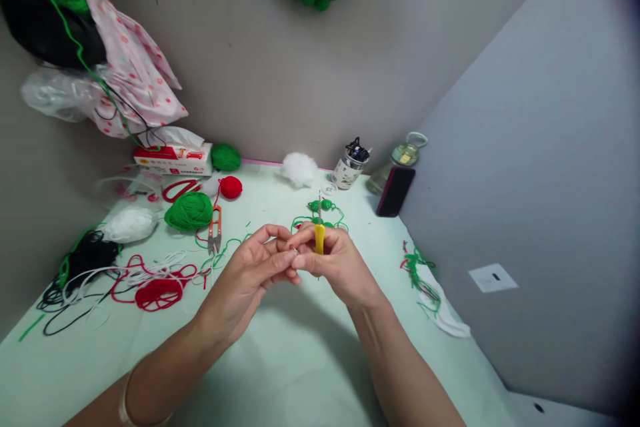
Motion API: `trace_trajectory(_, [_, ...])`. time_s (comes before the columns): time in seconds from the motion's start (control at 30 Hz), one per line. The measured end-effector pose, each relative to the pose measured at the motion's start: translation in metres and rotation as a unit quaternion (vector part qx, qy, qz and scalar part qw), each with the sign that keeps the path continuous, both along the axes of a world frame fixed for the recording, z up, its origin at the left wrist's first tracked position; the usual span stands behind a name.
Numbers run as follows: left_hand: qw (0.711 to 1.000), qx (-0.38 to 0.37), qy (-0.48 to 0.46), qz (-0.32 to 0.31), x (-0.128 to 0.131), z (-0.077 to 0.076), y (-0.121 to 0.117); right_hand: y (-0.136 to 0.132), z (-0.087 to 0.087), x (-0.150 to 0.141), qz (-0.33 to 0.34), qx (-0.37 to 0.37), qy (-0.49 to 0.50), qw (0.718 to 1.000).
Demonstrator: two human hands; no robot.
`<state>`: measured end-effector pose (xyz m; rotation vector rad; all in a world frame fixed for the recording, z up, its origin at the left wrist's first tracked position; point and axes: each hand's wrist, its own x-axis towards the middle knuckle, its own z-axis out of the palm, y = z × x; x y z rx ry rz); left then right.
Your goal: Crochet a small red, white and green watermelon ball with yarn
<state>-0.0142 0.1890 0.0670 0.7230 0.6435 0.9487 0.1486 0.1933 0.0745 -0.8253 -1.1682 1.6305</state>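
Over the middle of the table my two hands meet at the fingertips. My right hand [333, 257] is closed around a crochet hook [319, 238] with a yellow handle, its metal shaft pointing up. With thumb and fingers pinched together, my left hand [263, 263] touches the right fingertips. Something tiny sits in that pinch, too small to name. Just behind the hands lie small green crocheted pieces [326, 205] with loose green yarn ends, partly hidden by the right hand.
Orange thread snips [215, 228], a green yarn ball [189, 211], a red ball [231, 187] and tangled red yarn [159, 292] lie left. White stuffing [299, 169], a cup [349, 168], a bottle [383, 177] and a phone [396, 192] stand along the back. Yarn scraps [420, 277] lie right.
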Motion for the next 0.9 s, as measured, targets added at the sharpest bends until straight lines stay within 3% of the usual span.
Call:
trace_trajectory(0.3, [1.000, 0.000, 0.000, -0.008, -0.0013, 0.0012, -0.0031, 0.0003, -0.0074, 0.0028, 0.018, 0.019, 0.010, 1.000])
trace_trajectory(0.9, [1.000, 0.000, 0.008, -0.011, -0.0002, 0.0051, -0.0043, 0.0005, -0.0072, 0.0019, 0.027, -0.028, 0.010, 0.999])
